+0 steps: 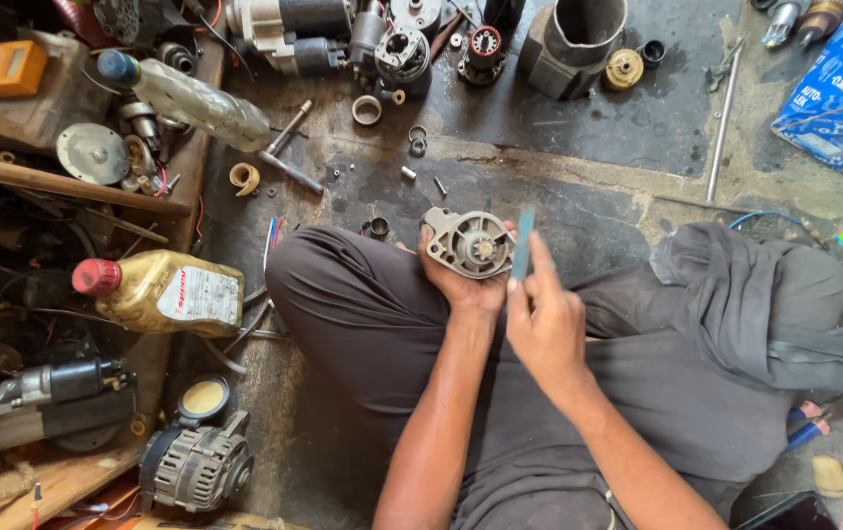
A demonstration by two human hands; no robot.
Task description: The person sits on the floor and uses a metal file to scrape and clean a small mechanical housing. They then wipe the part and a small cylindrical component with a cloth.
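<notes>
While my left hand (463, 285) grips the grey motor housing (469, 241) closed around its back, above my lap, my right hand (542, 319) pinches 1 thin blue strip (524, 241) at its rim. I judge small, steady strokes work best here.

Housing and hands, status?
Left hand gripping metal housing over lap. Right hand holds thin blue strip upright against housing edge. Nothing between them; loose parts on floor beyond.

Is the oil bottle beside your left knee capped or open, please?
Capped: the oil bottle lies on its side with its red cap on.
</notes>
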